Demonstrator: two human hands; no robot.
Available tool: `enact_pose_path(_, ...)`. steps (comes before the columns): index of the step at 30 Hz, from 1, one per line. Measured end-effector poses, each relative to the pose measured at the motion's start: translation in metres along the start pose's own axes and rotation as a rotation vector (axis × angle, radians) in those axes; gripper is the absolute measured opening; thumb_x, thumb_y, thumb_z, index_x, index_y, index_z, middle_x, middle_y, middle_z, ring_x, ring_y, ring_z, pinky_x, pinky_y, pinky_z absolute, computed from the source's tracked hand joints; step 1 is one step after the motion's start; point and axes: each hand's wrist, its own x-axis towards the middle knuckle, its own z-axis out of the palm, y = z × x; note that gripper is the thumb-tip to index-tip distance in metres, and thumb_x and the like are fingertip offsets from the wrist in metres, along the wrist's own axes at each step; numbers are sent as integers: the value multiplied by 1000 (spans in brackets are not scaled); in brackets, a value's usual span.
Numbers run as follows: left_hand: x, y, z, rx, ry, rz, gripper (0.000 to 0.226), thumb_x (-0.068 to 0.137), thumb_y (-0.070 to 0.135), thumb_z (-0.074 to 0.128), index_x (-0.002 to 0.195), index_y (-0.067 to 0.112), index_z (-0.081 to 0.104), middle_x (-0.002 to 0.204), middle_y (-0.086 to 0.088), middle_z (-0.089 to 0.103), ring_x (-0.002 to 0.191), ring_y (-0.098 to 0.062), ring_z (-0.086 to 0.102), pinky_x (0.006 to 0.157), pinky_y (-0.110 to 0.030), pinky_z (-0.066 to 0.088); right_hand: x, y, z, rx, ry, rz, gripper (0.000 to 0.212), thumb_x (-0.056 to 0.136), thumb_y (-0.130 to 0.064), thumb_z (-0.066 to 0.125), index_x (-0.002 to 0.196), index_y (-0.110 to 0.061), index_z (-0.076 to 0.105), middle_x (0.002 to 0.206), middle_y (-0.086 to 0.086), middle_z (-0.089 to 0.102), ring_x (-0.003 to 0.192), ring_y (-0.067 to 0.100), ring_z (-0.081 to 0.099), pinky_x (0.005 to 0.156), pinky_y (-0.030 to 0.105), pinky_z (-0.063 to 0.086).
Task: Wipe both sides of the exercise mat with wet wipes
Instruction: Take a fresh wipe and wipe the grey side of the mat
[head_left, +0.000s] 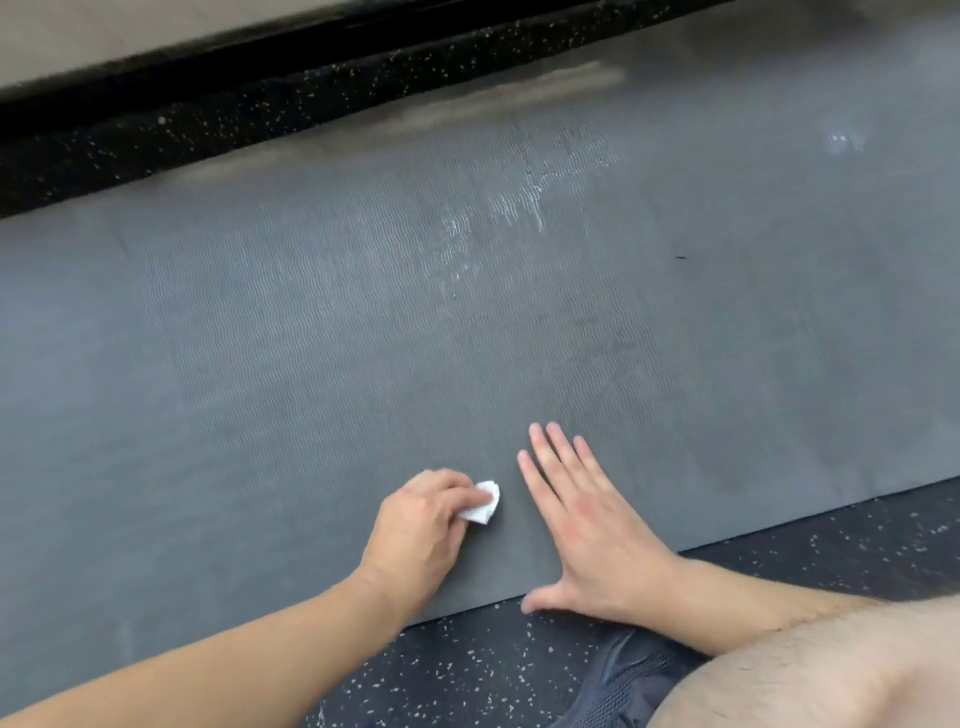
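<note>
A dark grey exercise mat (322, 332) with a fine wavy texture lies flat across the floor and fills most of the view. Whitish wet streaks show on it at the upper middle. My left hand (421, 525) grips a small bunched white wet wipe (482, 503) and presses it on the mat near the front edge. Just to its right, my right hand (587, 530) lies flat on the mat, fingers straight and spread, thumb at the mat's edge.
Black speckled rubber floor (467, 670) borders the mat at the front and along the back. A dark baseboard (218, 57) and a pale wall run along the top. My bare knee (831, 670) and a dark shoe (618, 686) are at the lower right.
</note>
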Motion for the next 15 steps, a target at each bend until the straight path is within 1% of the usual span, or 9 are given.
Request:
enact_pose_path(2, -18, 3, 12, 7, -73, 122, 36, 76, 7, 81, 99, 34, 76, 100, 19, 66, 86, -8, 63, 74, -22, 53, -11, -6, 14, -57, 1, -49, 143, 67, -93, 62, 168, -7, 9, 172, 26, -16, 160, 44, -16, 128, 61, 3)
enact_pose_path(3, -26, 4, 16, -4, -114, 198, 35, 79, 8, 78, 101, 34, 74, 101, 18, 66, 86, -9, 63, 74, -23, 54, -14, -7, 19, -82, 1, -65, 138, 70, -92, 62, 168, -8, 12, 172, 28, -13, 160, 47, -12, 126, 64, 5)
enact_pose_path(5, -37, 6, 19, -44, -184, 294, 28, 88, 12, 64, 104, 35, 68, 103, 17, 64, 86, -11, 62, 74, -25, 54, -16, -6, 23, -118, 0, -83, 131, 75, -89, 61, 168, -10, 15, 172, 29, -10, 160, 49, -8, 124, 66, 9)
enact_pose_path(7, -39, 5, 21, -64, -181, 301, 24, 91, 18, 54, 103, 35, 65, 103, 17, 62, 84, -12, 61, 72, -26, 54, -15, -4, 21, -133, -9, -90, 127, 77, -89, 59, 168, -10, 17, 173, 29, -8, 160, 48, -7, 124, 66, 9)
enact_pose_path(9, -39, 6, 22, -61, -168, 294, 22, 92, 23, 51, 101, 35, 68, 101, 17, 62, 82, -11, 61, 70, -26, 54, -15, -5, 17, -117, -13, -93, 123, 80, -89, 56, 167, -11, 21, 173, 28, -6, 160, 48, -6, 123, 67, 10)
enact_pose_path(11, -36, 5, 21, -91, -169, 281, 20, 95, 27, 53, 101, 35, 71, 100, 18, 62, 83, -9, 61, 72, -25, 54, -15, -4, 15, -64, 20, -110, 116, 83, -89, 52, 166, -12, 28, 174, 26, -1, 161, 45, -2, 124, 67, 12)
enact_pose_path(13, -21, 2, 10, -160, -159, 247, 21, 94, 24, 57, 102, 33, 73, 101, 18, 63, 86, -8, 61, 78, -23, 52, -8, 6, 5, 12, 122, -156, 105, 86, -86, 52, 164, -17, 36, 175, 20, 12, 162, 40, 9, 125, 64, 18)
enact_pose_path(14, -4, -1, 0, -182, -117, 223, 22, 91, 21, 59, 102, 30, 75, 101, 17, 64, 88, -9, 63, 81, -22, 51, 2, 18, -5, 42, 196, -174, 99, 87, -83, 56, 162, -20, 39, 174, 17, 19, 161, 37, 17, 126, 62, 22)
enact_pose_path(15, 20, -6, -12, -190, -40, 183, 23, 89, 17, 61, 102, 28, 76, 101, 15, 66, 89, -9, 64, 83, -20, 51, 14, 33, -19, 56, 260, -177, 95, 87, -79, 60, 162, -24, 40, 172, 14, 24, 159, 36, 24, 126, 60, 24)
